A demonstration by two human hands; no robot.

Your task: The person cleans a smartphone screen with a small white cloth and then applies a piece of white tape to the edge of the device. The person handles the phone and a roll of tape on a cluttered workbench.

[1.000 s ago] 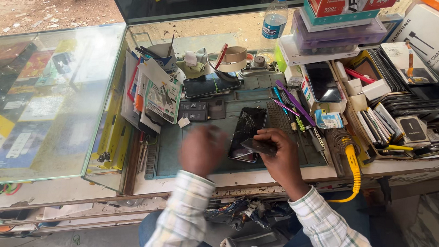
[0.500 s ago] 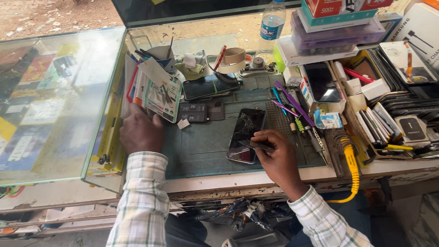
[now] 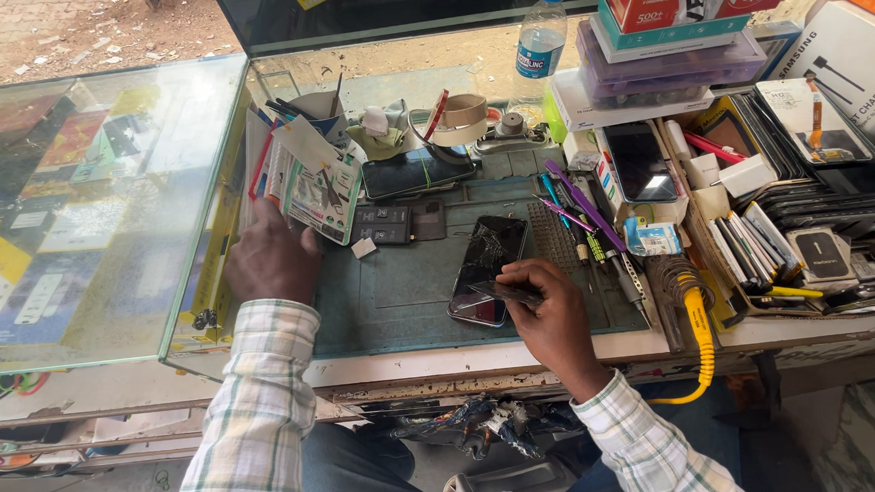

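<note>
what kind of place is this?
Likely a phone repair stall: a cracked smartphone under the right hand on a green work mat, precision screwdrivers beside it, a glass display counter alongside.

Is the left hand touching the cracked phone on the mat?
Apart. The head view shows the left hand at the packets, bare mat between it and the cracked phone.

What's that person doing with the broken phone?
A person sits at a crowded repair bench. Their right hand holds a thin flat tool against a smartphone with a cracked screen, which lies on a green work mat. Their left hand reaches to a stack of small printed packets at the mat's left edge. Screwdrivers and more phones lie around.
</note>
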